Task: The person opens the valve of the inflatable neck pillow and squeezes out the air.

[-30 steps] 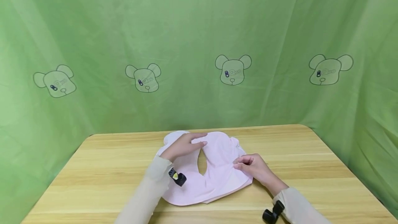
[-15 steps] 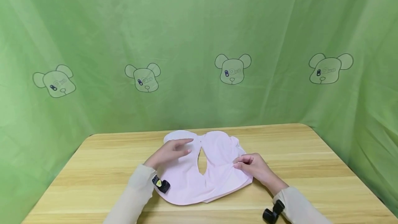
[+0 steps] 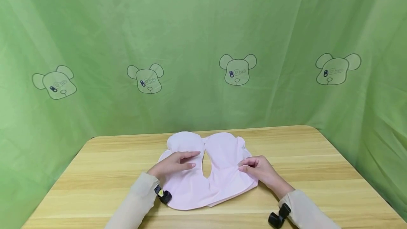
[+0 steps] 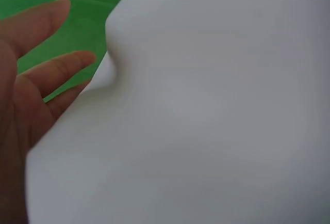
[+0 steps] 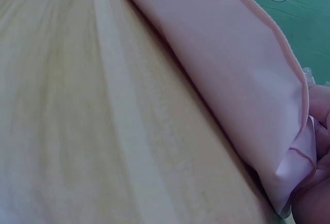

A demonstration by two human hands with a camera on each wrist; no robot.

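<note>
A pale pink cloth piece (image 3: 224, 186), with rounded lobes along its far edge and a pointed oval opening in its middle, lies spread out. It looks layered, and its exact kind is unclear. Over its left half, my left hand (image 3: 173, 163) has its fingers stretched toward the opening; whether it touches the cloth is hard to tell. On the other side, my right hand (image 3: 262, 170) pinches the cloth near its right edge between thumb and fingers. In the right wrist view the pink cloth (image 5: 232, 69) rises in a fold beside the right-hand fingers (image 5: 319, 105).
A light wooden table (image 3: 105, 179) bears the cloth. Behind and beside it hangs a green curtain (image 3: 190, 27) with bear-head outlines. Small black wrist cameras are strapped to both sleeves.
My left hand has drawn back from the far part of the cloth, leftward and nearer, uncovering the far lobes and the top of the opening. My right hand stays in place.
</note>
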